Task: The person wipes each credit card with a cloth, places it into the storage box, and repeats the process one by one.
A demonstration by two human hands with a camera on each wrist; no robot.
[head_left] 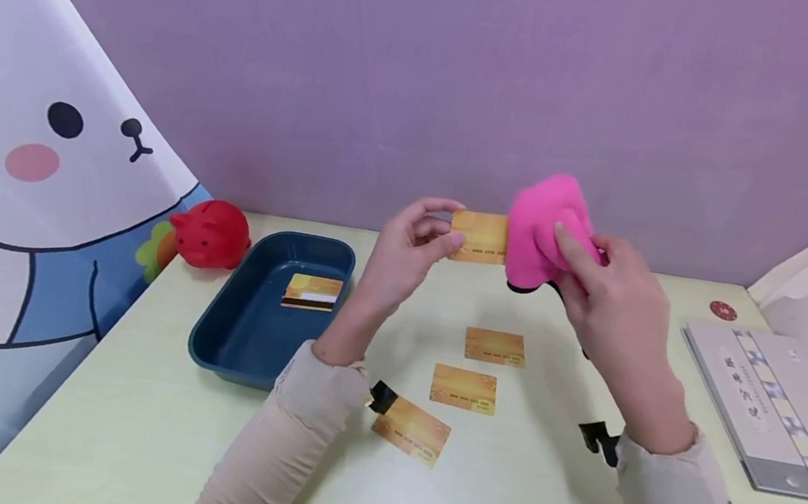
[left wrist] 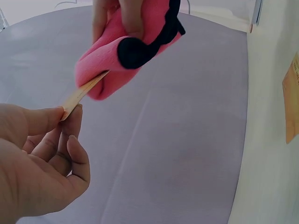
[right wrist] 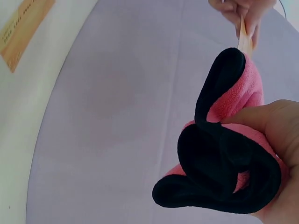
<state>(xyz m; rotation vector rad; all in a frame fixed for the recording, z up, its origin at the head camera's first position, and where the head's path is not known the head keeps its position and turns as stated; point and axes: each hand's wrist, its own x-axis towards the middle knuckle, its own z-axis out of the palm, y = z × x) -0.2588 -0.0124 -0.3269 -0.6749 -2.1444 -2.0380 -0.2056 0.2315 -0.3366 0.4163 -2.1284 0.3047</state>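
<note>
Hands raised above the table (head_left: 128, 437), both busy with one gold card (head_left: 479, 238). Left hand (head_left: 407, 256) pinches the card's left end between thumb and fingertips; remaining fingers loosely curled beneath. In the left wrist view the card (left wrist: 79, 95) shows edge-on, one end in the pinch, the other buried in the cloth (left wrist: 135, 44).

Right hand (head_left: 608, 296) grips a pink cloth (head_left: 544, 231) with black trim, fingers curled over it and bunching it. The cloth wraps the card's right end, folded over both faces. Right wrist view: the cloth (right wrist: 224, 172) sits folded in the palm, black edge outward, with the card (right wrist: 245, 39) rising out of the fold toward the left hand's fingers (right wrist: 238, 9).

Landmark: the tray (head_left: 238, 325), dark blue, left of the held card and lower on the table. One card (head_left: 313, 291) lies inside the tray, dark stripe showing. Right of the tray, three more gold cards lie flat in a loose diagonal: the farthest card (head_left: 495, 346), the middle card (head_left: 464, 389), the nearest card (head_left: 411, 429) beside the left sleeve. Red pig toy (head_left: 211, 234) sits just left of the tray's far corner, against a cartoon panel (head_left: 25, 159). Well right of the tray, a booklet (head_left: 768, 402) lies at the table edge, a small red disc (head_left: 722, 310) beyond it. Purple wall (head_left: 424, 80) behind all.
</note>
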